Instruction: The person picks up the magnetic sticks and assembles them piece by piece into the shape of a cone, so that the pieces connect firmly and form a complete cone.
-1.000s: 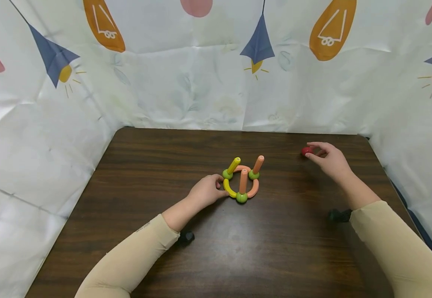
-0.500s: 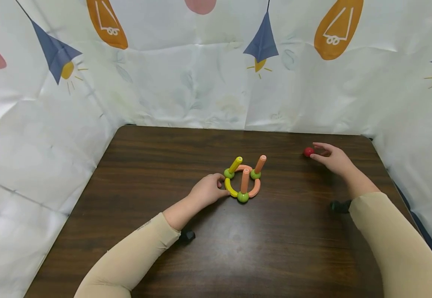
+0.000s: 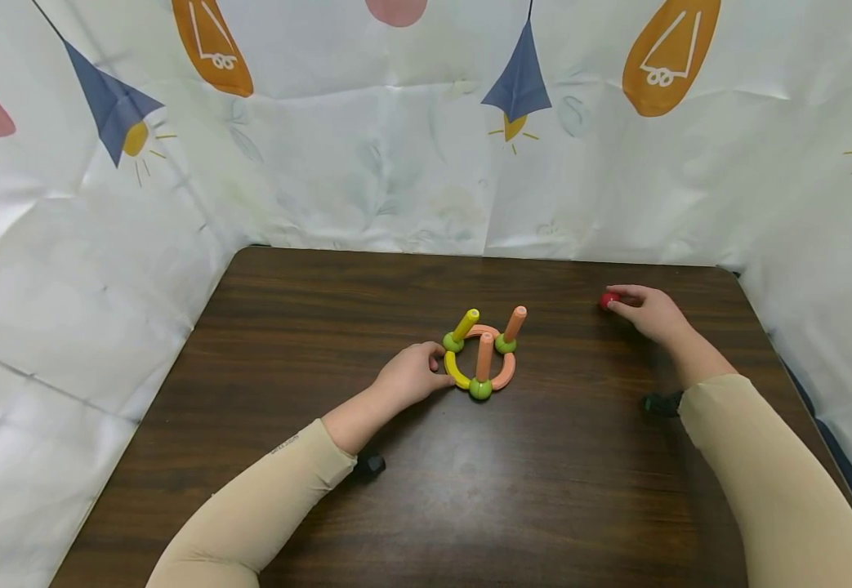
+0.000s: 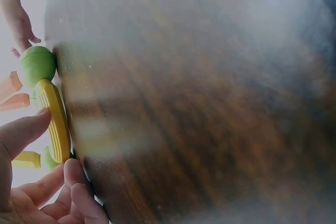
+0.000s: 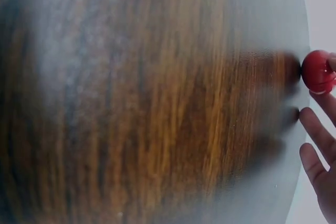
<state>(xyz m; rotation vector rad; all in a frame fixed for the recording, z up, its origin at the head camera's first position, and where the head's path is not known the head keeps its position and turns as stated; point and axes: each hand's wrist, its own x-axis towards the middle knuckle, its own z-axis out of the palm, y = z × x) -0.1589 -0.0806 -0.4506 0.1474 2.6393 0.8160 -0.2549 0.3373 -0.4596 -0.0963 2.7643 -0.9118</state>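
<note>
My left hand [image 3: 409,376] pinches the yellow curved piece [image 4: 55,121] of a toy ring, with the thumb pressed on its grooved side in the left wrist view. The ring joins curved yellow and salmon pieces [image 3: 503,372] through green balls [image 3: 480,389]. A yellow peg [image 3: 466,325] and two salmon pegs [image 3: 484,357] stand up from those balls. Far to the right, my right hand [image 3: 649,312] holds a small red ball [image 5: 317,72] on the tabletop between thumb and forefinger; its other fingers are spread in the right wrist view.
A dark wood-grain table [image 3: 308,310] carries everything. Behind it and at both sides hangs a white patterned cloth [image 3: 411,188]. Dark wrist devices [image 3: 370,466] sit under both sleeve cuffs.
The right fingers loosened a little around the red ball half a second ago and now close on it again. The left hand and the ring stay together, shifting only slightly in view.
</note>
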